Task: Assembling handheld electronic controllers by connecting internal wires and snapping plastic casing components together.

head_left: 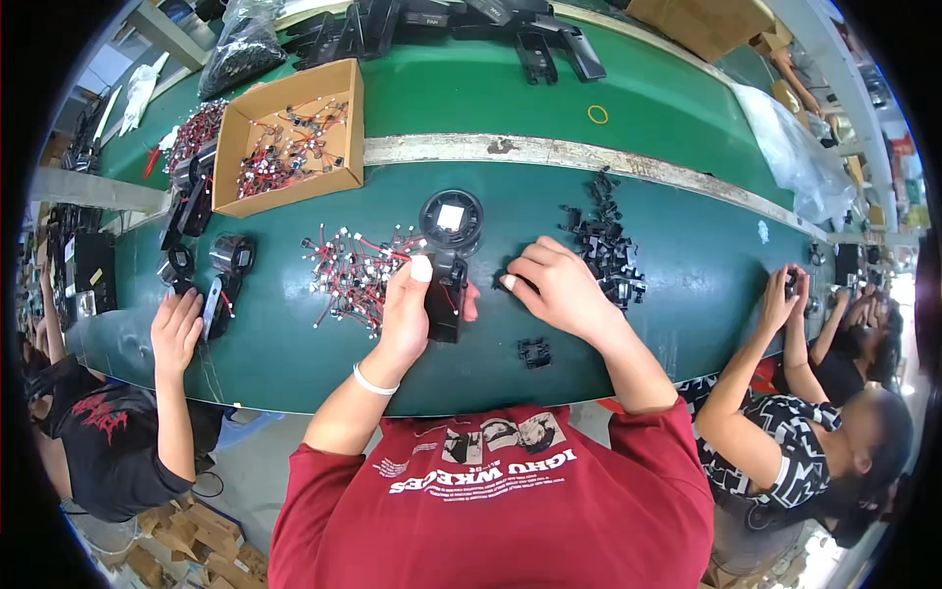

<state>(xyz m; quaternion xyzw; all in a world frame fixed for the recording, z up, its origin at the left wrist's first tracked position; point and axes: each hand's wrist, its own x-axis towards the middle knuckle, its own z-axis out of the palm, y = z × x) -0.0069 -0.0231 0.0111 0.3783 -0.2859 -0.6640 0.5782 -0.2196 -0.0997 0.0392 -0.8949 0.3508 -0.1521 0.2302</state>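
Observation:
My left hand (404, 309) is wrapped round the handle of a black plastic housing (446, 304), with a white covering on its thumb. A short red wire shows inside the open handle. At the far end of the handle is a round black head (452, 218) with a white square in its middle. Just right of the housing, my right hand (557, 285) has its fingers pinched on a small black plastic part (501, 281), mostly hidden by them. A heap of small black clips (613, 260) lies beyond that hand, and a few more black clips (535, 352) lie nearer me.
Small wired connectors (348, 280) lie heaped left of my left hand. Behind them stands a cardboard box (235, 201) holding more. Co-workers' hands (178, 329) (782, 299) work at both sides of the green table. A pale ledge (579, 155) crosses behind; a yellow rubber band (598, 115) lies beyond.

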